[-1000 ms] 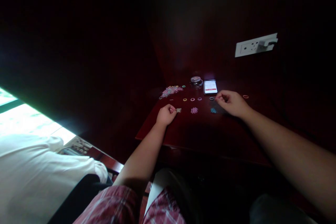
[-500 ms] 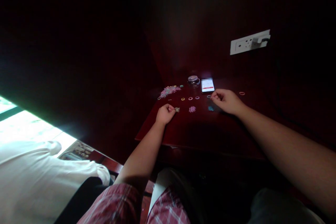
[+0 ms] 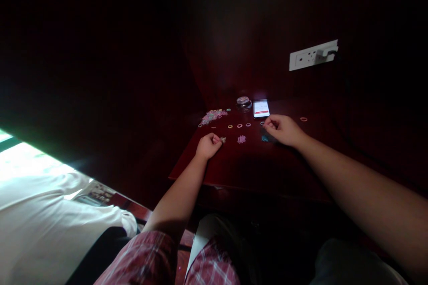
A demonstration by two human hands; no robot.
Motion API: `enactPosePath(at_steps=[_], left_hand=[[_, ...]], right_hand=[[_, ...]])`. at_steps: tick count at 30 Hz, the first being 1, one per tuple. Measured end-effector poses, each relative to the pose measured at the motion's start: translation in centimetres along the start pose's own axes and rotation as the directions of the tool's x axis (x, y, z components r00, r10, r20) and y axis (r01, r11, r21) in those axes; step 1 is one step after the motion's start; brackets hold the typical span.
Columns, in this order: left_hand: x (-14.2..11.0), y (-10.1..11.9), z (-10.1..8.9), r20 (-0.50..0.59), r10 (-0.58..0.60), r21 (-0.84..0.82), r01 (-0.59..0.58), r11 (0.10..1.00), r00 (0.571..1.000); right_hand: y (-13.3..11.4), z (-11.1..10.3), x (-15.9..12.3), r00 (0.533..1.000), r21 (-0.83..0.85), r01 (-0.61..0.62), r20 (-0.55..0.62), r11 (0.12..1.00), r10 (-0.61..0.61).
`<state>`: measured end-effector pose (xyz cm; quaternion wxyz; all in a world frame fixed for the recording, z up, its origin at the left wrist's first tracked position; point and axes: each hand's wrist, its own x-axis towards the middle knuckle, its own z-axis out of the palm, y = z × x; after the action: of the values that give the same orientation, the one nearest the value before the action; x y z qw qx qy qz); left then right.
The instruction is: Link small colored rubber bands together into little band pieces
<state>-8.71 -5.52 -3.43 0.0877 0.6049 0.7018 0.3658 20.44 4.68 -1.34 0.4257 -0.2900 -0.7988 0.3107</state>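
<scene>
My left hand (image 3: pixel 209 146) rests on the dark red table, fingers closed, its fingertips at a small pile of yellowish elastic bands (image 3: pixel 223 140). My right hand (image 3: pixel 284 129) is closed in a pinch beside a pale blue ring-shaped band (image 3: pixel 262 123), just above a teal pile of bands (image 3: pixel 264 138). Whatever either pinch holds is too small to make out. Between the hands lies a pink-purple pile of bands (image 3: pixel 241 139). Behind it, in a row, are a yellow ring (image 3: pixel 230 126), a pink ring (image 3: pixel 239 125) and a purple ring (image 3: pixel 248 124).
A mixed heap of pastel bands (image 3: pixel 214 117) lies at the table's back left. A round clear container (image 3: pixel 243 102) stands beside a lit phone (image 3: pixel 261 109). An orange-red ring (image 3: pixel 303 119) lies right of my right hand. A socket panel (image 3: pixel 313 55) is on the wall.
The whole view has shifted slightly, so things appear a little further left. Both hands keep nearly the same places beside the bands.
</scene>
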Motion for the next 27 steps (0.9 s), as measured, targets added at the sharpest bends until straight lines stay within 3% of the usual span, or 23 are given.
enactPosePath(at_steps=[7,12,15,20,27], left_hand=[[0.0,-0.2,0.1,-0.012,0.010,-0.048,-0.011,0.999,1.000],[1.9,-2.4,-0.5,-0.188,-0.053,0.030,0.059,0.998,0.981],[3.8,-3.9,-0.8,-0.231,-0.069,0.093,0.093,0.991,0.970],[6.6,-5.0,-0.4,-0.208,-0.048,0.192,0.089,0.977,0.977],[9.0,-5.2,-0.3,-0.101,-0.120,0.228,0.140,0.963,0.988]], right_hand=[[0.1,0.1,0.0,1.000,0.024,0.006,0.007,1.000,-0.006],[0.2,0.1,0.0,1.000,0.019,0.012,0.012,1.000,-0.013],[0.2,0.1,-0.1,1.000,0.013,0.013,0.019,1.000,-0.013],[0.2,0.1,-0.2,0.999,-0.008,0.027,0.019,1.000,-0.027],[0.1,0.2,-0.2,0.999,0.000,0.013,0.045,1.000,-0.013]])
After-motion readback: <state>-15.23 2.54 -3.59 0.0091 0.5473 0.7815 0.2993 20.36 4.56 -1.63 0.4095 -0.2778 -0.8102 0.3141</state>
